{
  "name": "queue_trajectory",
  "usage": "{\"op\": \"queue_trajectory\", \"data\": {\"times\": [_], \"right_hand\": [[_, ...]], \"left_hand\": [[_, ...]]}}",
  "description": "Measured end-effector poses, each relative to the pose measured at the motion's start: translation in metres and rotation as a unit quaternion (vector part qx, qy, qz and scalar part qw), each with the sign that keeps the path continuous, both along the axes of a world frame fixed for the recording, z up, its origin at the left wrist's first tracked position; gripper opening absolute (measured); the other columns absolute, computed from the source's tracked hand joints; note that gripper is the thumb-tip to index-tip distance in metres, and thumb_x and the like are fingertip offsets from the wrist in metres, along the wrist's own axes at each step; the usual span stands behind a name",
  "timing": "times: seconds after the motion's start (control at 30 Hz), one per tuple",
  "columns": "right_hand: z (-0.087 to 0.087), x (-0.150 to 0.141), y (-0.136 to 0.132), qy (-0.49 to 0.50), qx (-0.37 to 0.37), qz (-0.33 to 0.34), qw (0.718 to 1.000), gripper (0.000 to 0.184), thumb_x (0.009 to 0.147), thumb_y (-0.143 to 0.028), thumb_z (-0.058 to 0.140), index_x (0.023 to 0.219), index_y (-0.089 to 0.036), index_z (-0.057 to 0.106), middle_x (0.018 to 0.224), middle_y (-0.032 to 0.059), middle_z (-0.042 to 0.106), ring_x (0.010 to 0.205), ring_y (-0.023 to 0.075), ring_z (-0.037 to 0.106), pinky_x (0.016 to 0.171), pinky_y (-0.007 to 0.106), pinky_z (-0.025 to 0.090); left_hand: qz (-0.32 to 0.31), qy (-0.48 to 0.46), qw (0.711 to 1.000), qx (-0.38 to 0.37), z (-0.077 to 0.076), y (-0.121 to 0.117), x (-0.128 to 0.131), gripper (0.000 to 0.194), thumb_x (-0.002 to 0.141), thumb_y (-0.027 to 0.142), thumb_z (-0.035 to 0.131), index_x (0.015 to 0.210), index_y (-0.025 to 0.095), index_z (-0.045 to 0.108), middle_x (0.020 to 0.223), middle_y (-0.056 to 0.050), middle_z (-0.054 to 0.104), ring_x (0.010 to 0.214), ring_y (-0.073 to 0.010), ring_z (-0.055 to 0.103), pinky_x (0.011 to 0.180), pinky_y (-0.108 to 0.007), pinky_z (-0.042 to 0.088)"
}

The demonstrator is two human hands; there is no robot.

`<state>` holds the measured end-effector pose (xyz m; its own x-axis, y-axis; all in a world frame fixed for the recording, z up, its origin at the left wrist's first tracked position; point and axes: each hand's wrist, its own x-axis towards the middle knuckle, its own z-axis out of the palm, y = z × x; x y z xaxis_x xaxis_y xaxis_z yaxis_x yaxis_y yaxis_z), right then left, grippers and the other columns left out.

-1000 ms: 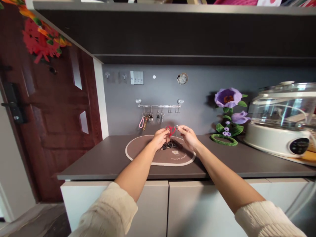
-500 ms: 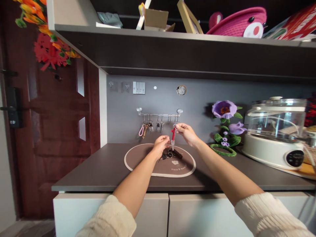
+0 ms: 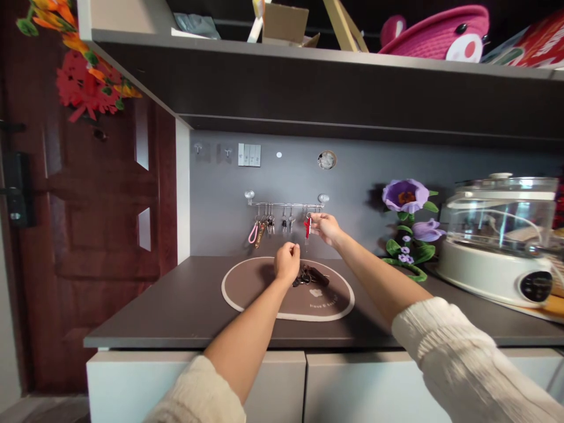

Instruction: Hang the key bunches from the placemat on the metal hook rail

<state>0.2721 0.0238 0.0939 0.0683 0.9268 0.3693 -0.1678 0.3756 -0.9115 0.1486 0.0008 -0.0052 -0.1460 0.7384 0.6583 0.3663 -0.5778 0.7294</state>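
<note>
My right hand (image 3: 325, 228) pinches a red keychain (image 3: 307, 228) at the right part of the clear hook rail (image 3: 286, 205). The keychain's ring is up at the hooks; I cannot tell whether it is on one. A pale or clear piece dangles below the red part. My left hand (image 3: 287, 262) is curled closed above the brown oval mat (image 3: 251, 288); what it holds, if anything, is hidden. Right beside it, a bunch of dark keys (image 3: 311, 276) lies on the mat. Several keys (image 3: 269, 223) and a pink loop strap (image 3: 252, 233) hang on the rail's left and middle hooks.
A purple plush flower (image 3: 405, 197) and a white appliance with a clear top (image 3: 496, 258) stand on the counter at right. Overhead, a shelf (image 3: 282, 76) juts out, carrying a pink basket (image 3: 445, 35) and boxes. A dark red door (image 3: 101, 252) is at left.
My right hand has raised the red keychain up to the rail. My left hand's fingers have curled in and moved slightly away from the keychain. The view has shifted slightly.
</note>
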Motion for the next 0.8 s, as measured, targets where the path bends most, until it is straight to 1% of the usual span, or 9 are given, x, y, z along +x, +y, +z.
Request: {"op": "queue_trajectory", "data": {"times": [0.1,0.17,0.3,0.43,0.67,0.8], "right_hand": [[0.002,-0.006,0.013,0.010,-0.009,-0.010,1.000,0.013,0.081,-0.011,0.047,0.068,-0.014,0.050,0.054,-0.0002,0.054,0.047,0.0075,0.054,0.054,0.023,0.050],[0.003,-0.010,0.022,0.021,-0.018,-0.033,0.999,0.013,0.080,-0.012,0.047,0.068,-0.014,0.049,0.053,-0.0005,0.054,0.045,0.0072,0.052,0.051,0.022,0.049],[0.003,-0.016,0.039,0.046,-0.034,-0.097,0.994,0.014,0.078,-0.013,0.051,0.065,-0.015,0.048,0.048,-0.0028,0.050,0.040,0.0056,0.047,0.045,0.019,0.047],[0.000,-0.020,0.053,0.070,-0.041,-0.127,0.989,0.016,0.079,-0.012,0.051,0.064,-0.016,0.046,0.048,-0.0034,0.049,0.038,0.0050,0.045,0.042,0.018,0.045],[-0.004,-0.024,0.063,0.094,-0.046,-0.166,0.981,0.016,0.077,-0.011,0.050,0.062,-0.015,0.047,0.046,-0.0031,0.049,0.038,0.0058,0.046,0.039,0.017,0.042],[-0.010,-0.025,0.063,0.093,-0.049,-0.168,0.980,0.014,0.076,-0.010,0.050,0.063,-0.014,0.048,0.047,-0.0026,0.050,0.040,0.0061,0.048,0.039,0.017,0.043]], "left_hand": [[0.037,0.026,0.999,0.003,0.002,-0.003,-0.001,0.025,0.080,0.032,0.040,0.067,0.017,0.055,0.069,-0.004,0.062,0.065,-0.0132,0.054,0.063,-0.023,0.036],[0.055,0.034,0.998,0.000,0.003,-0.004,-0.001,0.025,0.081,0.031,0.039,0.067,0.017,0.055,0.070,-0.005,0.062,0.067,-0.0139,0.054,0.064,-0.024,0.036],[0.068,0.034,0.997,-0.006,0.003,-0.004,-0.001,0.024,0.081,0.030,0.038,0.068,0.017,0.055,0.073,-0.006,0.063,0.069,-0.0148,0.055,0.065,-0.024,0.036],[0.077,0.023,0.997,-0.021,0.004,-0.005,-0.001,0.024,0.081,0.030,0.038,0.070,0.018,0.056,0.074,-0.006,0.063,0.071,-0.0151,0.056,0.065,-0.024,0.037],[0.093,0.028,0.994,-0.040,0.007,-0.007,-0.002,0.024,0.081,0.030,0.038,0.069,0.018,0.056,0.073,-0.006,0.064,0.070,-0.0156,0.056,0.065,-0.024,0.037],[0.091,0.023,0.995,-0.041,0.007,-0.007,-0.003,0.024,0.081,0.029,0.039,0.069,0.018,0.056,0.074,-0.006,0.064,0.071,-0.0152,0.057,0.065,-0.024,0.037]]}}
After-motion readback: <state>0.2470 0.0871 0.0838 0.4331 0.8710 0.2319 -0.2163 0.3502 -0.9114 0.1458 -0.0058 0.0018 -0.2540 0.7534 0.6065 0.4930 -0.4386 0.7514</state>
